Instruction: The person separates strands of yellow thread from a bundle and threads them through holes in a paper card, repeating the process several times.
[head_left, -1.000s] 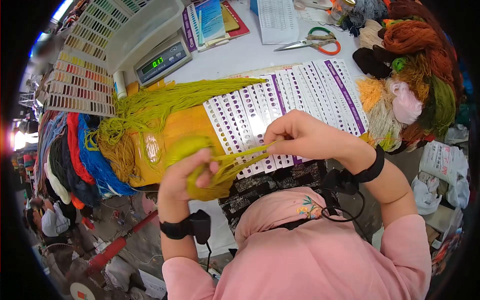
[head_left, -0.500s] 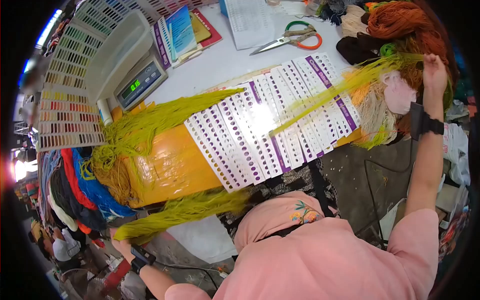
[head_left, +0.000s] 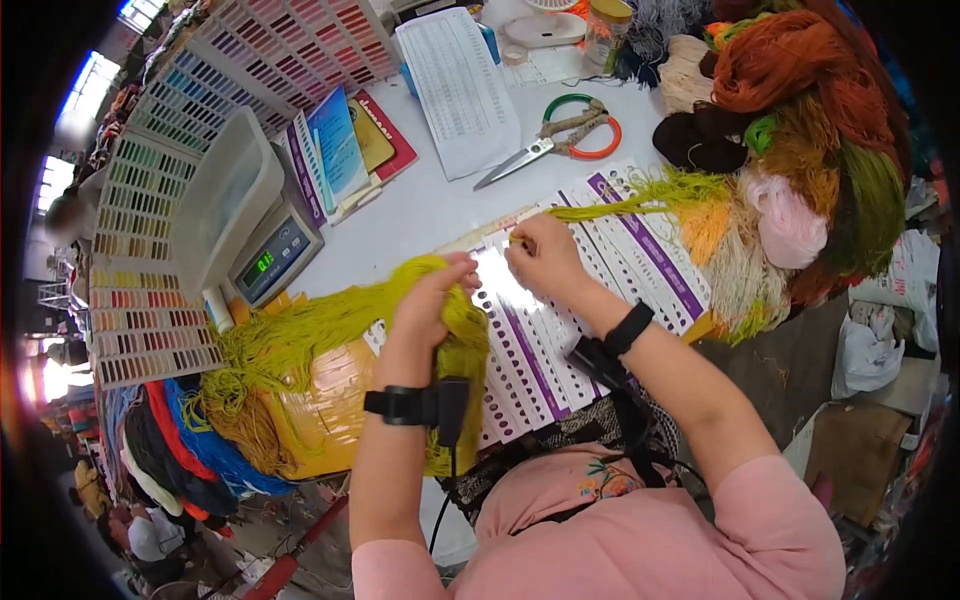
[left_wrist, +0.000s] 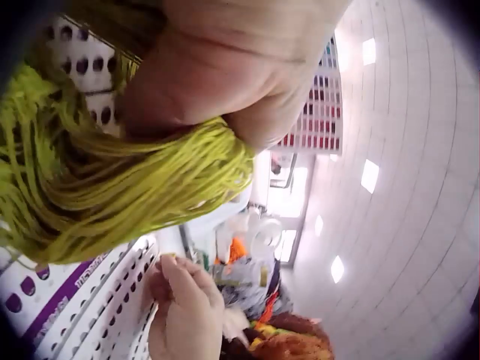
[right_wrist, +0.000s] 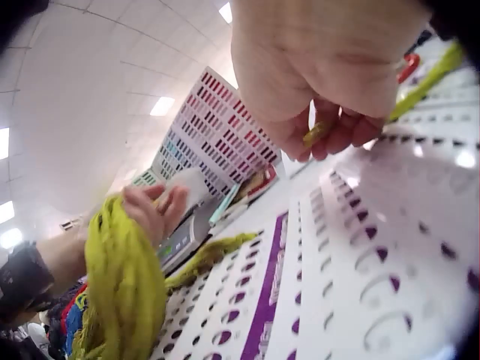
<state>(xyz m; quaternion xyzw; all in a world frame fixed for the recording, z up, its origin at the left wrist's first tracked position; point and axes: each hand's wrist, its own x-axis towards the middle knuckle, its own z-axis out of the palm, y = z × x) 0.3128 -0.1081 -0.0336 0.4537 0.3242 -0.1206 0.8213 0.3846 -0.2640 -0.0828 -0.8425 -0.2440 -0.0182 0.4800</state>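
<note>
My left hand [head_left: 425,305] holds a thick skein of yellow-green yarn [head_left: 465,355], which loops over the hand and hangs down over the table's near edge. In the right wrist view the skein [right_wrist: 124,285] drapes past the thumb side of that hand [right_wrist: 154,214]. Just to its right, my right hand [head_left: 547,262] has curled fingers pinching a thin yellow-green yarn end [right_wrist: 316,135]. From there a yarn bundle [head_left: 620,207] stretches right across white punched cards [head_left: 520,370] with purple bands. A second yellow-green hank [head_left: 300,325] lies on the table's left side.
A digital scale [head_left: 275,260] bearing a white plastic tub [head_left: 225,200] stands at the left, before tall colour sample boards [head_left: 150,200]. Scissors [head_left: 560,140], booklets [head_left: 345,150] and a printed sheet [head_left: 460,95] lie at the back. Coloured yarn hanks [head_left: 800,90] are heaped at right.
My left hand has swung from the lower left up over the table with the skein. My right hand has come back from the far right to the middle, beside the left.
</note>
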